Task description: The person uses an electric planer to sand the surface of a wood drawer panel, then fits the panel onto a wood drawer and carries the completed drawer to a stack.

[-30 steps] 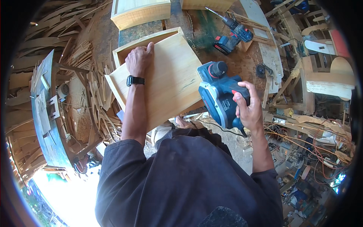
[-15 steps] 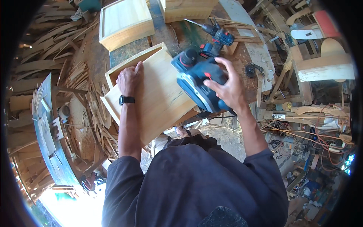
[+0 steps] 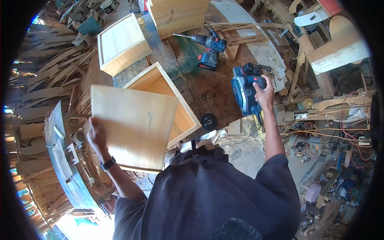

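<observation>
My left hand [image 3: 97,138], with a watch at its wrist, is closed on the left edge of a flat pale wooden panel [image 3: 134,128]. The panel is lifted and tilted, covering part of an open wooden box [image 3: 187,109] on the workbench [image 3: 200,86]. My right hand [image 3: 265,95] grips the handle of a blue and black electric planer [image 3: 245,96] over the bench's right end. A round black disc [image 3: 209,121] lies by the near bench edge, beside the box corner.
A cordless drill [image 3: 211,47] with a long bit lies at the middle of the bench. Two more wooden boxes [image 3: 124,44] [image 3: 178,18] stand at the back. Wood scraps [image 3: 52,72] pile up on the left; cables [image 3: 316,129] and clutter fill the right.
My left hand has raised the panel off the box and swung it left, exposing the box's inside. My right hand has carried the planer to the right, away from the panel.
</observation>
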`<action>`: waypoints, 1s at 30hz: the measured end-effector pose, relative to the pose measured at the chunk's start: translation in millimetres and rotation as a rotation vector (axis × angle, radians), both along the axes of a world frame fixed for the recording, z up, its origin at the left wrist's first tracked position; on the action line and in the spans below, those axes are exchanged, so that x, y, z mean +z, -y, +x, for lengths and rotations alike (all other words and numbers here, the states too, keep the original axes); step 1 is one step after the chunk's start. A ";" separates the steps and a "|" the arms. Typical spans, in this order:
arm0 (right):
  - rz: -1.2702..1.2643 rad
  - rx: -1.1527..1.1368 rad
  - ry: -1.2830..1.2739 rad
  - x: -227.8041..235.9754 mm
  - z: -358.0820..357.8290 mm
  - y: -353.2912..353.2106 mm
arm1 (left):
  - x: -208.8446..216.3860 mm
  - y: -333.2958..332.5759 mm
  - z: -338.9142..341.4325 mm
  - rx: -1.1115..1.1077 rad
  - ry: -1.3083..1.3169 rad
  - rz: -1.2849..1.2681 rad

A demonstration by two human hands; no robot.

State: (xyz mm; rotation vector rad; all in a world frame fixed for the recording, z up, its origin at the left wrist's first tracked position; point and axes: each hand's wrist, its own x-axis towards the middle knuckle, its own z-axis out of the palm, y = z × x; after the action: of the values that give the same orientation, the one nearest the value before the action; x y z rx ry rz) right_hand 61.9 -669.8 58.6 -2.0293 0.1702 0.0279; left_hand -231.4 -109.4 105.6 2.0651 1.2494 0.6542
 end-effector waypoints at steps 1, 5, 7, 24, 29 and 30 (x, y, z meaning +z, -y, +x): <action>0.011 -0.034 0.006 -10.9 15.8 -4.5 | 0.7 -5.5 -20.2 0.061 0.117 -0.030; -0.155 -0.038 0.382 -109.9 91.6 14.8 | 4.5 -3.4 -74.6 0.265 0.339 -0.053; -0.156 -0.058 0.292 -110.8 102.4 5.6 | 15.8 16.1 -89.5 0.367 0.333 0.005; -0.560 -0.002 0.379 -86.0 127.5 0.0 | -26.8 53.3 -101.8 0.207 0.954 -0.883; 0.285 0.039 0.472 -19.3 18.1 -52.2 | -22.0 92.6 -43.6 0.112 0.952 -1.003; 0.418 0.173 0.363 -5.9 -20.1 -65.8 | -17.9 101.4 -36.4 0.121 0.934 -1.025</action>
State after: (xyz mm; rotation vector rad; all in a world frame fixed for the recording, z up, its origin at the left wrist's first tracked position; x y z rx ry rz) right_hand 41.8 -604.0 52.7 -1.5939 -0.2250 -0.1820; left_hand -267.8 -210.8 87.7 0.6843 0.8347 0.6888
